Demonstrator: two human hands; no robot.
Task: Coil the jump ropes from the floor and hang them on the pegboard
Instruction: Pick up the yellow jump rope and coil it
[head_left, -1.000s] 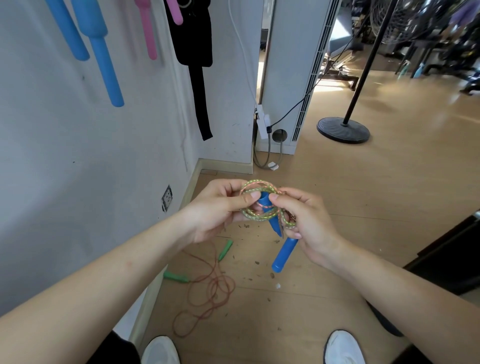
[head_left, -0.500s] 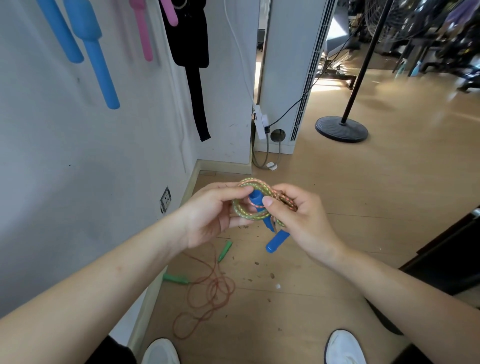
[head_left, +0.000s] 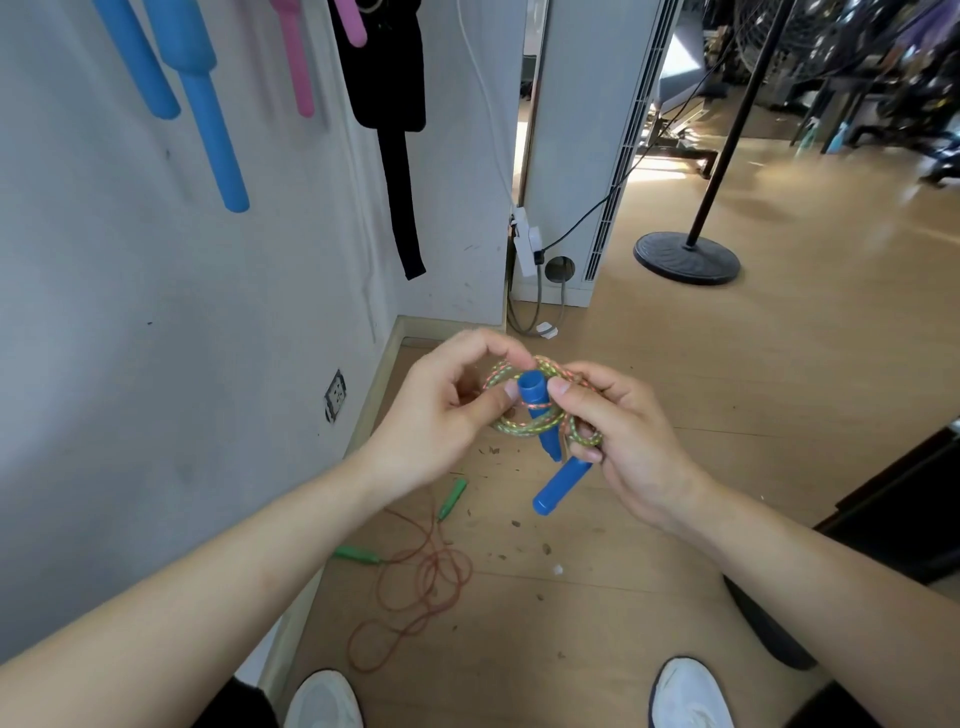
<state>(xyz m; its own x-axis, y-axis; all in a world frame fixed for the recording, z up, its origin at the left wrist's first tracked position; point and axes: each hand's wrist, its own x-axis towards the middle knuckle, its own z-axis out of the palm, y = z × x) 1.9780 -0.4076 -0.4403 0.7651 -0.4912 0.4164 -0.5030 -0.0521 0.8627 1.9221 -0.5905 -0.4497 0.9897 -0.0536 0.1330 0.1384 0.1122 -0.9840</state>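
Between both hands I hold a small coil of green-and-pink braided jump rope (head_left: 524, 427) with two blue handles (head_left: 561, 486). My left hand (head_left: 441, 410) pinches the coil's left side, its thumb beside the upper blue handle (head_left: 535, 396). My right hand (head_left: 623, 431) grips the coil's right side, with rope looped around a finger and the lower blue handle sticking out below. A second jump rope, thin and red (head_left: 421, 587) with green handles (head_left: 452, 498), lies loose on the wooden floor by the wall.
Blue foam handles (head_left: 208, 109), pink handles (head_left: 296, 67) and a black strap (head_left: 397, 156) hang on the white wall at left. A white cabinet (head_left: 576, 156) with a cable stands ahead. A black stand base (head_left: 685, 258) sits on the floor at right. My white shoes (head_left: 691, 696) are below.
The coil has shifted slightly; the upper blue handle now points up through the coil between my thumbs. My left fingers have lifted over the top of the rope.
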